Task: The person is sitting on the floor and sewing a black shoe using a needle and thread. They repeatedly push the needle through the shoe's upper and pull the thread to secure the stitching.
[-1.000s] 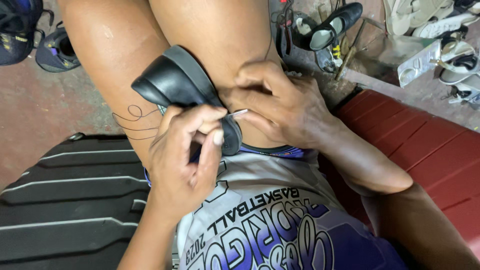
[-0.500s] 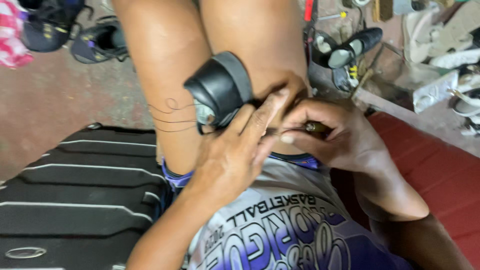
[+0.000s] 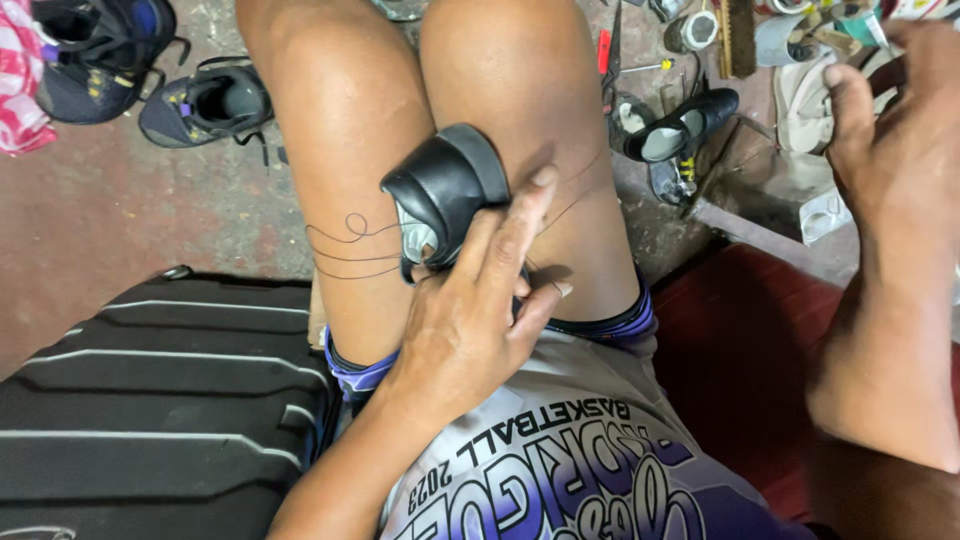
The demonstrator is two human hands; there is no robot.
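One black shoe (image 3: 445, 190) sits wedged between the bare knees, pinned there by the left hand (image 3: 470, 320), whose fingers lie flat on its heel end with loops of dark thread (image 3: 345, 245) just left of them, while the right hand (image 3: 895, 130), fingers loosely curled and empty, hangs well off to the right above the clutter of tools (image 3: 700, 40).

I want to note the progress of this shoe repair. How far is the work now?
Thread already runs from the black shoe and lies in loops over the thigh, so sewing has begun. The left hand presses the shoe between the knees; the right hand is raised far to the side. How much seam remains is hidden.
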